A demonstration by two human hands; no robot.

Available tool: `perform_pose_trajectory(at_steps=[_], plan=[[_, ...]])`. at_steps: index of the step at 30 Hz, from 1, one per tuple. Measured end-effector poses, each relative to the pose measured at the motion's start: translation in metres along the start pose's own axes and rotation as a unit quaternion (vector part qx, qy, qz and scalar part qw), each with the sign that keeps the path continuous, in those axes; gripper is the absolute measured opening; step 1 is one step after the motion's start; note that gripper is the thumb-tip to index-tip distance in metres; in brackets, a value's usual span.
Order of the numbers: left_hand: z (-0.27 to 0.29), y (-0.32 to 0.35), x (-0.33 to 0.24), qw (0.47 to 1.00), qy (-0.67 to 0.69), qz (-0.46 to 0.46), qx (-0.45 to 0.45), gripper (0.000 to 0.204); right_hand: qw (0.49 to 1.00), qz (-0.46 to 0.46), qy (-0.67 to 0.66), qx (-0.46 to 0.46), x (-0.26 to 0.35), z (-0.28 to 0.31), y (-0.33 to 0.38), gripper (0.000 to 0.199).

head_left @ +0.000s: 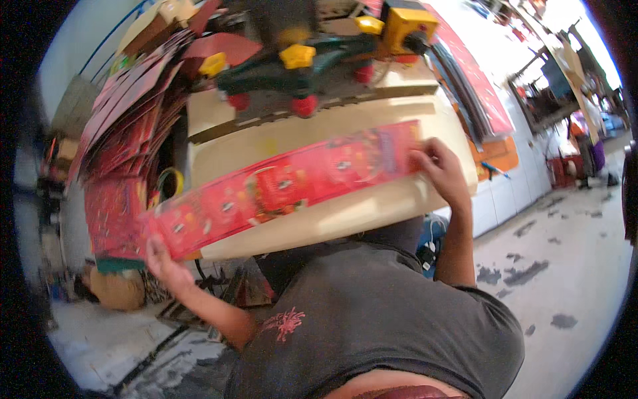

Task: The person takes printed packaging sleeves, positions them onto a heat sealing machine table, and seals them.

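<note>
A long red printed strip [279, 189], apparently paper or card, slants across the front of a pale tabletop [226, 159]. Its left end is gripped by my left hand [166, 266], thumb on top and the other fingers mostly underneath. At the higher right end, my right hand [438, 166] pinches the edge between curled fingers and thumb. Just beyond the strip stands a machine [299, 73] with a dark green base, yellow knobs and red feet. Motion blurs the strip's print a little.
Red printed sheets [126, 139] pile up on the left, beside a yellow tape roll [171, 183]. A yellow box [409, 30] with a black knob sits at the back right. An orange board [498, 159] carries a blue pen-like tool [493, 170].
</note>
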State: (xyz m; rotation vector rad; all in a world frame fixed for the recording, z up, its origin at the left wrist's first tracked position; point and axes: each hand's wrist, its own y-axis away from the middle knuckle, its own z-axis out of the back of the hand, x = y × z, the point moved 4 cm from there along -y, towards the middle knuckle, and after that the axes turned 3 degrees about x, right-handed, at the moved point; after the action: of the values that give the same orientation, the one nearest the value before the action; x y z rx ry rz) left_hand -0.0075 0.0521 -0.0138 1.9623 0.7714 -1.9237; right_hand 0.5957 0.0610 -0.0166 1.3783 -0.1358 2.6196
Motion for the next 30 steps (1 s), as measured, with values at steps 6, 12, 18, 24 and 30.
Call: perform_pose_trajectory(at_steps=[6, 12, 18, 24, 30], plan=[[-0.061, 0.012, -0.023, 0.978, -0.127, -0.020, 0.161, 0.033, 0.980, -0.029, -0.173, -0.090, -0.025, 0.041, 0.002, 0.025], [-0.095, 0.013, -0.063, 0.968, -0.212, -0.110, 0.078, 0.026, 0.987, -0.025, -0.126, -0.100, -0.080, 0.047, -0.005, 0.022], [-0.147, 0.092, -0.160, 0.883, 0.212, -0.073, 0.413, 0.049, 0.986, -0.036, -0.142, -0.083, -0.093, 0.045, -0.018, 0.023], [-0.168, 0.134, -0.240, 0.718, 0.266, -0.456, 0.454, 0.023, 0.986, -0.005, -0.148, -0.078, -0.089, 0.046, -0.010, 0.030], [-0.175, 0.132, -0.250, 0.644, 0.303, -0.499, 0.494, 0.027, 0.986, 0.000, -0.131, -0.099, -0.102, 0.046, -0.011, 0.032]])
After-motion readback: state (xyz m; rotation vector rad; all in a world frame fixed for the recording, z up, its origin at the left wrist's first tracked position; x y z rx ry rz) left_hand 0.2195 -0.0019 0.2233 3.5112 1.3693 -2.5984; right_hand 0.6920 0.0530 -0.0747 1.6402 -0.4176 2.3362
